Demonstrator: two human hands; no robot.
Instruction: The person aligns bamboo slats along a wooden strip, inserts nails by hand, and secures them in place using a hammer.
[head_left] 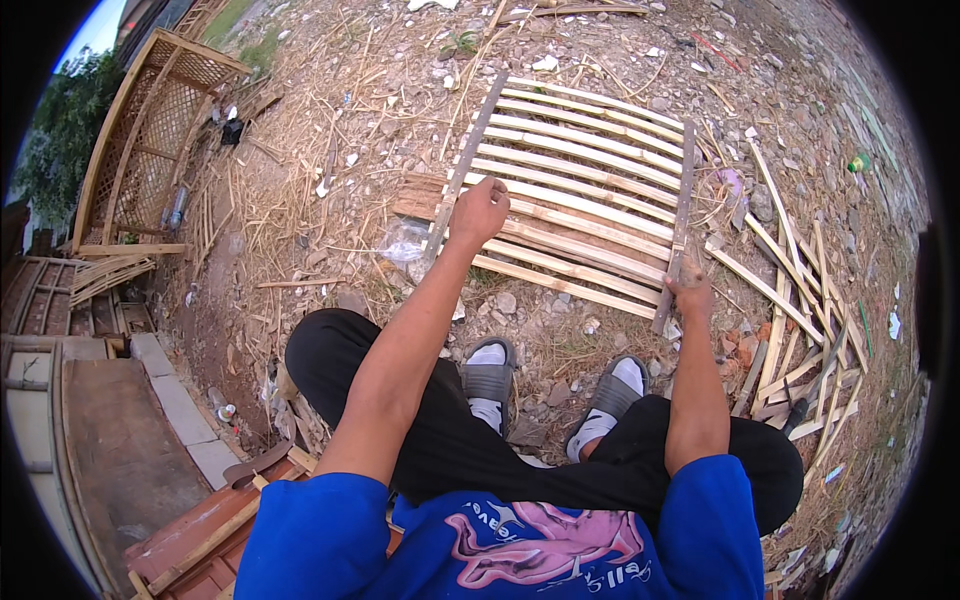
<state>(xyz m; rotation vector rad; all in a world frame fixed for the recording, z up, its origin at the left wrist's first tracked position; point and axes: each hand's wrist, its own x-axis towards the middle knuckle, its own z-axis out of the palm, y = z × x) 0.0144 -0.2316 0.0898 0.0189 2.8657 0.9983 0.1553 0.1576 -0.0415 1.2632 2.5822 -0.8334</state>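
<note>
A slatted panel of pale split-bamboo strips lies on the ground in front of me. Its strips run across between a dark left rail and a dark right rail. Over the left rail, beside the strip ends, is my left hand, its fingers curled together; what they pinch, if anything, is hidden. My right hand closes on the right rail near its lower end, thumb toward the strips. Beneath the panel shows a reddish-brown board, mostly covered.
Loose bamboo strips are heaped at my right. A wooden lattice frame stands far left, with a brick-edged pit nearer. A clear plastic bag lies by the left rail, a green bottle far right. Stones and straw litter the ground.
</note>
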